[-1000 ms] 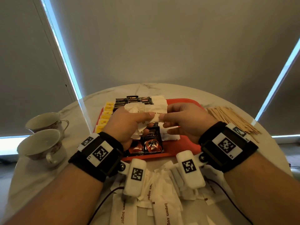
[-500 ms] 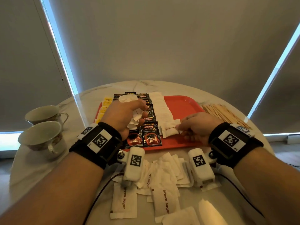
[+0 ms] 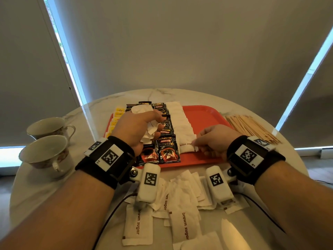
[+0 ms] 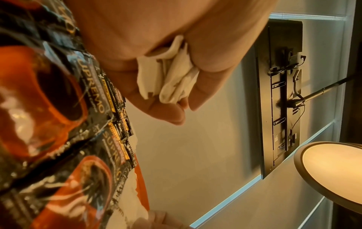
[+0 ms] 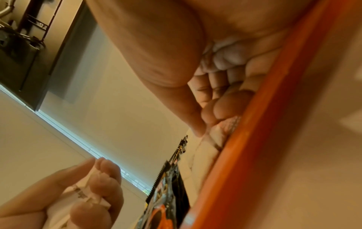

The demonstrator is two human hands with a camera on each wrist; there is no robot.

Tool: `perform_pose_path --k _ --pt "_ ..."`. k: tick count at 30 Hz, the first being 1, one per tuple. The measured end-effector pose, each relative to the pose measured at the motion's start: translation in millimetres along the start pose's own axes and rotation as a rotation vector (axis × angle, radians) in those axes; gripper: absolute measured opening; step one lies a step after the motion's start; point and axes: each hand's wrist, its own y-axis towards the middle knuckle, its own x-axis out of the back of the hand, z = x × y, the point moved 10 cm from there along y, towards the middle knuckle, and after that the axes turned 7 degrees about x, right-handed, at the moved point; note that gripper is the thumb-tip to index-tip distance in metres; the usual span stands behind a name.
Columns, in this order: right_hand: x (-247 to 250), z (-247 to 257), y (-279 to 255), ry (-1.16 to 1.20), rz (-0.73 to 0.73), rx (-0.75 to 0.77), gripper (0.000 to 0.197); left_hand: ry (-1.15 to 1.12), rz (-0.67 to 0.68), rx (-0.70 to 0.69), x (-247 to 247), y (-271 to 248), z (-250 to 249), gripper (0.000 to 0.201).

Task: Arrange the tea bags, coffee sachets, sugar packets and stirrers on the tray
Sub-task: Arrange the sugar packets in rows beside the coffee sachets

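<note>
While the left hand (image 3: 138,129) grips a bunch of white paper sugar packets (image 4: 170,74), the right hand (image 3: 214,139) pinches one brown-sugar packet (image 3: 187,146) on the red plastic tray (image 3: 203,116).

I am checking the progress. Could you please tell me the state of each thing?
left hand: grips bunch of sugar packets
right hand: pinches brown sugar packet on tray
coffee sachets: in rows on tray
stirrers: on table, off tray
</note>
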Motion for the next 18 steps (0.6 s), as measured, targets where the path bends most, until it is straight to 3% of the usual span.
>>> perform_pose_path --k 5,9,14,18 --pt "8 2 -3 0.145 -0.114 0.093 0.012 0.009 -0.004 0.000 0 1 0 0.008" --pt "-15 11 -8 0.200 -0.009 0.146 0.011 0.019 0.002 0.003 -2 2 3 0.009" --pt "-7 18 -5 0.035 -0.029 0.140 0.015 0.027 -0.002 0.021 -1 2 6 0.012" --pt "2 2 3 0.039 -0.049 0.041 0.014 0.033 -0.012 0.018 2 4 4 0.009"
